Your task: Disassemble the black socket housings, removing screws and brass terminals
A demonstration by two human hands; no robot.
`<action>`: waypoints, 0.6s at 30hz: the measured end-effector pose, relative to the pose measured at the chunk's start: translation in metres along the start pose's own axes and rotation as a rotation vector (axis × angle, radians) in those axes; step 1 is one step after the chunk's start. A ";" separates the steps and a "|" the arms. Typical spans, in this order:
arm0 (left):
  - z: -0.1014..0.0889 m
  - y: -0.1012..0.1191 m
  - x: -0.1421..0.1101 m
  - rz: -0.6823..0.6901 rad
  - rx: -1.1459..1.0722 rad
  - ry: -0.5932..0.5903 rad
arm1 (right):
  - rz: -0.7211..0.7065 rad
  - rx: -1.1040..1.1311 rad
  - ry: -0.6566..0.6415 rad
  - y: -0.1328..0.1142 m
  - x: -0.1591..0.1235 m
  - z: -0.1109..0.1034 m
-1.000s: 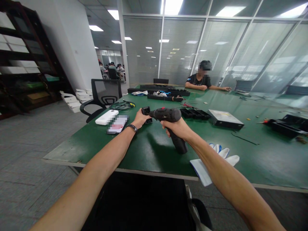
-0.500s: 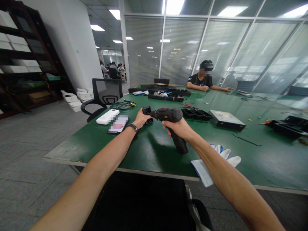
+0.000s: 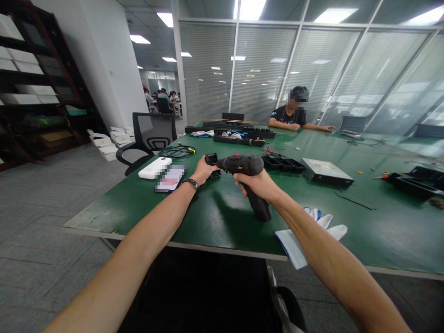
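A black cordless drill (image 3: 243, 164) is gripped by my right hand (image 3: 258, 185), its chuck pointing left and its handle angled down over the green table (image 3: 222, 236). My left hand (image 3: 204, 170) is closed around a small black plastic part (image 3: 211, 159) that stands at the drill's front end. Whether the bit touches the part is hidden by the chuck and my thumb. Under my right forearm lies a white work glove (image 3: 294, 247) with blue trim.
Left of my hands are a phone (image 3: 171, 178), a white power bank-like block (image 3: 155, 168) and coiled black cables (image 3: 177, 151). Black trays (image 3: 282, 164) and a silver metal box (image 3: 327, 172) stand to the right. Across the table sits a person (image 3: 289, 113).
Both hands, the drill and the black part keep the same place. The person across the table has turned the head slightly.
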State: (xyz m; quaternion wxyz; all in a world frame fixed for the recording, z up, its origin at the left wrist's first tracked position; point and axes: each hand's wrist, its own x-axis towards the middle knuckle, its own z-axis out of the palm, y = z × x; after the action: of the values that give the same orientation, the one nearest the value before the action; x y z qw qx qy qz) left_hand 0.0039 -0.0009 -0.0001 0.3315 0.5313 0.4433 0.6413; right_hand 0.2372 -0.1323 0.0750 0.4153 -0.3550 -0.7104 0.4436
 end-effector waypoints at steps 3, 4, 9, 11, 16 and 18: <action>0.000 0.001 -0.001 0.000 0.000 0.001 | -0.005 -0.001 -0.001 -0.002 -0.001 0.000; 0.000 0.001 -0.001 0.001 0.001 0.001 | -0.005 -0.002 -0.001 -0.002 -0.001 0.000; 0.000 0.001 0.000 0.001 0.002 0.001 | 0.000 -0.004 -0.007 -0.005 -0.003 0.000; 0.000 0.000 0.000 -0.002 0.001 0.003 | -0.001 0.000 -0.005 -0.005 -0.003 0.001; 0.000 0.002 0.000 -0.009 0.007 0.010 | -0.001 0.000 -0.005 -0.004 -0.002 0.001; 0.000 0.002 -0.001 -0.009 0.008 0.006 | 0.000 -0.003 -0.003 -0.005 -0.002 0.001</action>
State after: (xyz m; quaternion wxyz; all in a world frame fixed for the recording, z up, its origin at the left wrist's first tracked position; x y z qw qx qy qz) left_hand 0.0045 -0.0023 0.0018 0.3311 0.5284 0.4493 0.6397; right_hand 0.2369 -0.1360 0.0787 0.4135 -0.3550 -0.7117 0.4432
